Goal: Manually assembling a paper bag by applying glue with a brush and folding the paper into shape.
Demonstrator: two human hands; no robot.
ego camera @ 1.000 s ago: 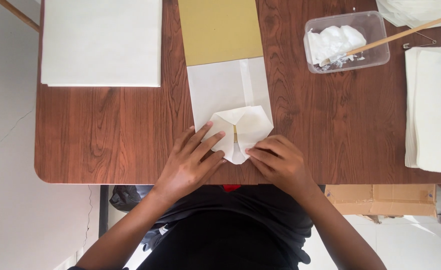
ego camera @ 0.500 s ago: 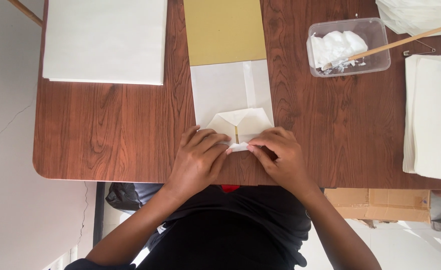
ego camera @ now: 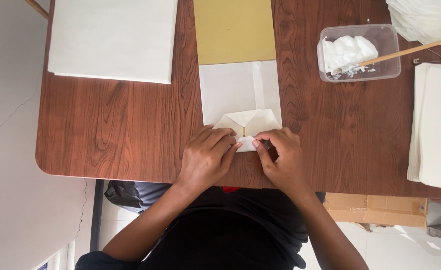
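Observation:
A white paper piece [ego camera: 233,92] lies flat on the wooden table [ego camera: 130,125], its far end overlapping a tan card sheet [ego camera: 234,30]. Its near end is folded into angled flaps [ego camera: 253,120] with a small tab at the bottom. My left hand [ego camera: 208,155] presses fingertips on the left side of that tab. My right hand [ego camera: 280,157] pinches the tab's right side. Both hands rest on the table near its front edge.
A stack of white sheets [ego camera: 113,37] lies at the far left. A clear plastic tub [ego camera: 359,52] with white paste holds a wooden-handled brush [ego camera: 405,51]. More white paper stacks [ego camera: 438,127] sit along the right edge, a metal clip [ego camera: 429,60] beside them.
Both hands have slid in over the folded end, flattening the raised flaps and closing onto the small bottom tab.

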